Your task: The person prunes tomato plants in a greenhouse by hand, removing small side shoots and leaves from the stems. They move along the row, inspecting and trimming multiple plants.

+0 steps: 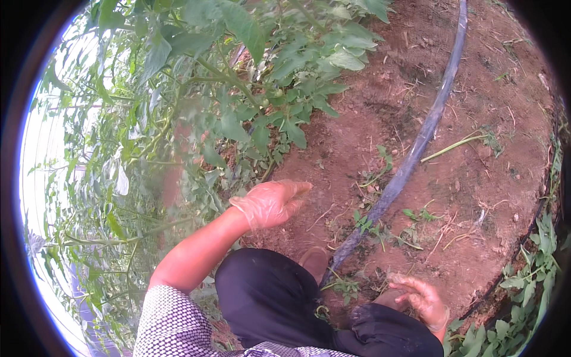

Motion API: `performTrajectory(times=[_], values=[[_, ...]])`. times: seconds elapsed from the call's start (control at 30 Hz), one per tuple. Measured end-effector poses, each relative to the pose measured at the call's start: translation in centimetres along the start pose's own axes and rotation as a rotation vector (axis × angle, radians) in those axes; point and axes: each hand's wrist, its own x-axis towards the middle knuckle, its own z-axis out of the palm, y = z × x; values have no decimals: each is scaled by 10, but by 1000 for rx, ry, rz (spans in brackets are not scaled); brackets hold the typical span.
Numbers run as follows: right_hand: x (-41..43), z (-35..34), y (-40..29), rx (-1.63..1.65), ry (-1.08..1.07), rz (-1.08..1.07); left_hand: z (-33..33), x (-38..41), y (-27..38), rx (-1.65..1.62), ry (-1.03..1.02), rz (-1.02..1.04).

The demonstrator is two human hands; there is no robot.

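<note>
My left hand [272, 204], in a thin clear plastic glove, hovers over the soil just right of the lower leaves of a tomato plant [250, 111]. Its fingers point right, the thumb a little apart, and nothing shows in them. Small green tomatoes [265, 103] hang among the leaves above it. Beyond my bent right knee [392, 328], my right hand [421, 296] wears a similar glove. Its fingers are loosely curled and spread, with nothing visible between them. Cut tomato shoots [421, 215] lie on the ground between the hands and farther up.
A dark flexible hose [401, 178] runs along the reddish soil path [482, 187], passing by my shoe [314, 261]. Dense tomato foliage [147, 187] fills the left side. More plants [531, 276] line the right edge beside a thin black line [513, 263]. One long trimmed stem [453, 146] lies beside the hose.
</note>
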Motion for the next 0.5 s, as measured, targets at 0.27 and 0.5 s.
performTrajectory(times=[0.27, 0.5], values=[[-21, 18, 10, 15, 176, 118, 21, 172, -125, 405, 87, -327], [-52, 26, 19, -66, 376, 212, 30, 274, -265, 128, 172, -479]])
